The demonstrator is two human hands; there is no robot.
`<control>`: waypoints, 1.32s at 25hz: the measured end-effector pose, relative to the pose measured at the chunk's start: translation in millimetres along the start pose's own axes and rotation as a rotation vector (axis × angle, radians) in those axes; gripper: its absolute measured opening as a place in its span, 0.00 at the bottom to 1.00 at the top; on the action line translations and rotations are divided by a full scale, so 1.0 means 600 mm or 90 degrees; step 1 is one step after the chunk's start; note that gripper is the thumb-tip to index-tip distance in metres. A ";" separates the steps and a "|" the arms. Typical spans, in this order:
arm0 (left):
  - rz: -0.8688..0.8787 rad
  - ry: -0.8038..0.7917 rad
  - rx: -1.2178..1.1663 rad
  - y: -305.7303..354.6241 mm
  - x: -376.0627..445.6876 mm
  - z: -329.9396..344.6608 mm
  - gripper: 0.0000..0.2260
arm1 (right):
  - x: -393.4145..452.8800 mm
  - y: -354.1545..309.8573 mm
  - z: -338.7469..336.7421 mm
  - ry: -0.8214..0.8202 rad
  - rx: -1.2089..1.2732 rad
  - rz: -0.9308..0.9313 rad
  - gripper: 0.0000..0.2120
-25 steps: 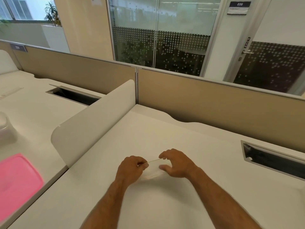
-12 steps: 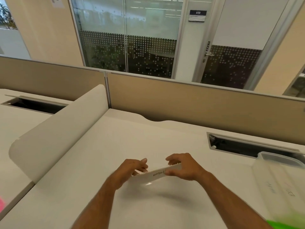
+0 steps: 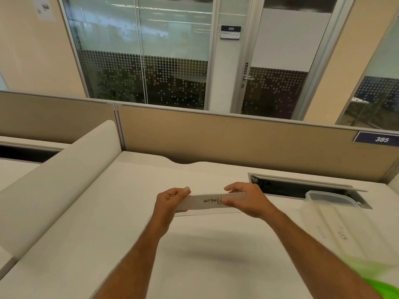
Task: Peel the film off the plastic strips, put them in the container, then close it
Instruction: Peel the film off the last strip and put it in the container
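Observation:
A white plastic strip [image 3: 199,201] with the handwritten word "PENGUIN" is held level above the white desk [image 3: 133,244]. My left hand [image 3: 168,203] pinches its left end and my right hand [image 3: 248,200] grips its right part. A clear plastic container [image 3: 319,201] stands at the right, holding a few strips with writing [image 3: 336,231]. Something bright green [image 3: 380,285], perhaps a lid, shows at the bottom right corner, blurred.
A curved white divider [image 3: 58,178] runs along the left of the desk. A beige partition [image 3: 216,139] backs the desk, with an open cable slot [image 3: 287,187] just behind my right hand. Glass walls and a door lie beyond.
The view has swung right, bringing the clear container and green item into sight and losing the pink lid. Both hands have lifted the strip and turned its written face toward me.

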State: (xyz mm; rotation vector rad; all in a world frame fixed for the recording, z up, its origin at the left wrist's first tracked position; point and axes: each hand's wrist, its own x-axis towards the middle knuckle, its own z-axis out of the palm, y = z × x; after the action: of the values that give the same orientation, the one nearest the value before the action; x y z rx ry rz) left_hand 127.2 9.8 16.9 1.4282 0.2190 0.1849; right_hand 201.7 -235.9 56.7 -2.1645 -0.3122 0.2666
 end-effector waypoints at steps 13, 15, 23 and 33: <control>0.022 0.087 -0.131 0.047 -0.009 0.105 0.39 | -0.017 0.012 0.001 -0.127 -0.096 -0.007 0.39; 0.010 0.038 -0.059 0.040 -0.019 0.120 0.34 | -0.022 0.013 0.017 -0.110 -0.039 -0.003 0.40; 0.000 -0.039 0.159 0.018 -0.042 0.150 0.29 | -0.028 0.009 0.049 -0.127 0.124 0.005 0.47; 0.084 -0.070 0.377 0.023 -0.025 0.121 0.32 | -0.022 -0.030 -0.029 0.009 0.437 -0.106 0.47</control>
State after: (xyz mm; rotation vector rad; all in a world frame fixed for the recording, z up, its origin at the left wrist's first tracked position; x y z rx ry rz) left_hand 131.9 -61.6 40.3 2.0374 0.0886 0.1538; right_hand 192.1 -243.3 82.1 -1.4552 -0.3319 0.2217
